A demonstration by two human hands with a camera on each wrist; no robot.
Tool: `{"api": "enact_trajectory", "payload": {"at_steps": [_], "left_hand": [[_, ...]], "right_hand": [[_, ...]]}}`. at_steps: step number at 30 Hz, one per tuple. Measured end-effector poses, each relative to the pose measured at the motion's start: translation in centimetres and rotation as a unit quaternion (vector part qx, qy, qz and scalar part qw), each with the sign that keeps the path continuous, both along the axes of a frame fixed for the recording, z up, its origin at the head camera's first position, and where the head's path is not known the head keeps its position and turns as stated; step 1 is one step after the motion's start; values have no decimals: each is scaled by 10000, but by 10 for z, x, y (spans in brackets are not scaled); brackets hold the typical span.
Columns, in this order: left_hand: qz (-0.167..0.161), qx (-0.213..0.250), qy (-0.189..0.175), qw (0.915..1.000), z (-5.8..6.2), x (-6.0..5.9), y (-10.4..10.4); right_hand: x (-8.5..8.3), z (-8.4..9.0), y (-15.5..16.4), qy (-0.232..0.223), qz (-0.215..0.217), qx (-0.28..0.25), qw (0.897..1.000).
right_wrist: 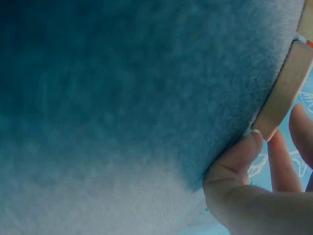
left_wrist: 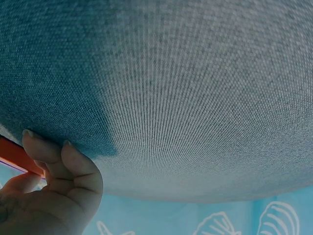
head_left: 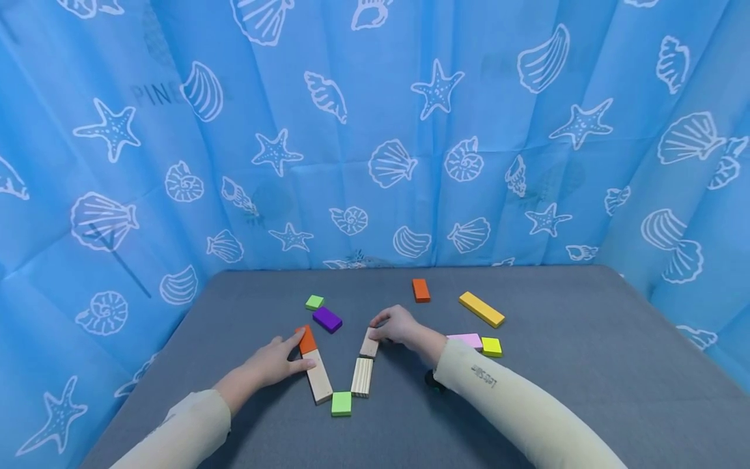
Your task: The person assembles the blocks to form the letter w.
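Wooden blocks form a V on the grey table. On its left arm, an orange block (head_left: 308, 342) meets a plain wooden block (head_left: 319, 383). My left hand (head_left: 271, 362) rests there, index finger on the orange block and thumb on the plain one. The left wrist view shows the orange block (left_wrist: 15, 154) beside the fingers. My right hand (head_left: 401, 326) pinches the far end of another plain block (head_left: 368, 346) on the right arm, seen also as a tan block (right_wrist: 285, 93) in the right wrist view. Below it lies a grooved wooden block (head_left: 362, 378). A green square block (head_left: 341, 404) sits at the point.
Beyond the left arm lie a purple block (head_left: 327, 320) and a small green block (head_left: 314, 302). Farther right are an orange-red block (head_left: 420, 290), a long yellow-orange block (head_left: 482, 309), a pink block (head_left: 467, 341) and a yellow square (head_left: 491, 346). A blue curtain (head_left: 375, 195) hangs behind.
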State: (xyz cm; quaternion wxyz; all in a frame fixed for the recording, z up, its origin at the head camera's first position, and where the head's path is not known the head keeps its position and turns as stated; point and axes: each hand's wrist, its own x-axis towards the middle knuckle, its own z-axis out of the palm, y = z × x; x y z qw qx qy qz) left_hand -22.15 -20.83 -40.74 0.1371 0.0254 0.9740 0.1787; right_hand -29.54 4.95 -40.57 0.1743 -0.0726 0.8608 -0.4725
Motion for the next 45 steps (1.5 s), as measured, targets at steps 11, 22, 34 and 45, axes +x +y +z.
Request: {"api": "enact_trajectory", "payload": {"at_steps": [11,22,34,45], "left_hand": [[30,10,-28,10000,-1,1,0],[-30,13,7,10000,-2,-2,-2],[11,-11,-34,10000,-2,-2,-2],[-11,-21,42,10000,-6,-3,-3]], "right_hand": [[-2,1,-5,42,170,395,9991],[-1,0,-10,34,163,502,9986],[0,0,-10,-97,120,471,9988],[-2,2,-8,-196,300,384,9986]]}}
